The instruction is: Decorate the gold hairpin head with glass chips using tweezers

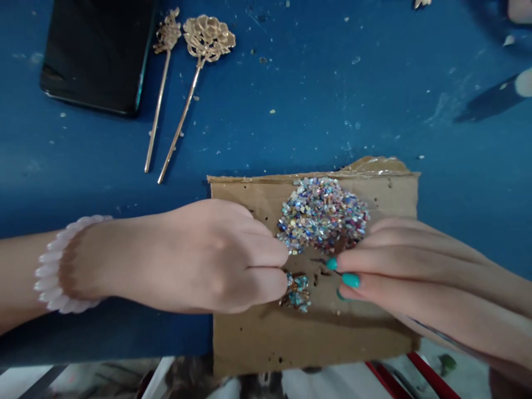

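My left hand [216,255], with a pale beaded bracelet [52,271] at its wrist, is closed, its fingertips pinching a small gold ornament [298,292] set with teal chips. The rest of the ornament is hidden under the fingers. Coming from the right, my right hand [407,266] with turquoise nails grips a thin, dark pointed tool [319,260]; most of its shaft is covered by the hand. The tip lies just above the ornament, apart from it. Beyond both hands is a heap of multicoloured shiny chips [322,213] on a cardboard sheet [320,343].
A dark phone [97,55] lies at the upper left of the blue table [316,111]. Beside it are a small gold hairpin [160,105] and a larger flower-headed gold hairpin [210,39]. A pale rounded object [524,83] shows at the right edge.
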A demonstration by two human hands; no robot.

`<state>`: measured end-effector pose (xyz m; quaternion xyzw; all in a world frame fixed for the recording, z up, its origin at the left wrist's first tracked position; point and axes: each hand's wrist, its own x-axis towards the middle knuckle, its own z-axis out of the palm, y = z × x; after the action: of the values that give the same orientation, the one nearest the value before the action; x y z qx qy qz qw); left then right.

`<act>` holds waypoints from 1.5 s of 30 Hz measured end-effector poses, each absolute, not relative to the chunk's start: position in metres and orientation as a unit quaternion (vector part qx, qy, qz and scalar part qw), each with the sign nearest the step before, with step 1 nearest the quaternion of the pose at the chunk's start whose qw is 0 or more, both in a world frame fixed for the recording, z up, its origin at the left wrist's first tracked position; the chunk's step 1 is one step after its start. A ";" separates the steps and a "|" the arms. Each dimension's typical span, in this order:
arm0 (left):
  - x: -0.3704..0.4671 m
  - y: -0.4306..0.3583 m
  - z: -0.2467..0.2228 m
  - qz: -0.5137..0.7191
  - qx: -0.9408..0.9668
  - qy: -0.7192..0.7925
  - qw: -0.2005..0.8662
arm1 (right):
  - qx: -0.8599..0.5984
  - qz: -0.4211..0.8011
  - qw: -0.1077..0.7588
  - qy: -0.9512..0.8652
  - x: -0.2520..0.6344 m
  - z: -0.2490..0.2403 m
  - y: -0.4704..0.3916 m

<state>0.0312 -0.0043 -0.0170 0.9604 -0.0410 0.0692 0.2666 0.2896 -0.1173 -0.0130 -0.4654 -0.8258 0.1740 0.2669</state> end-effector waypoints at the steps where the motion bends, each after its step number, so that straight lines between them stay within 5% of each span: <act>1: 0.031 -0.004 -0.017 0.071 0.959 -0.042 0.271 | -0.452 0.163 0.285 -0.830 0.288 -0.013 -0.116; 45: 0.033 -0.004 -0.017 0.063 0.953 -0.035 0.295 | -0.405 0.216 0.283 -0.842 0.294 -0.013 -0.110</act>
<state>0.0329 -0.0038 -0.0166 0.9527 -0.0353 0.0630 0.2952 0.2940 -0.1096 -0.0129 -0.4049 -0.8422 0.2163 0.2827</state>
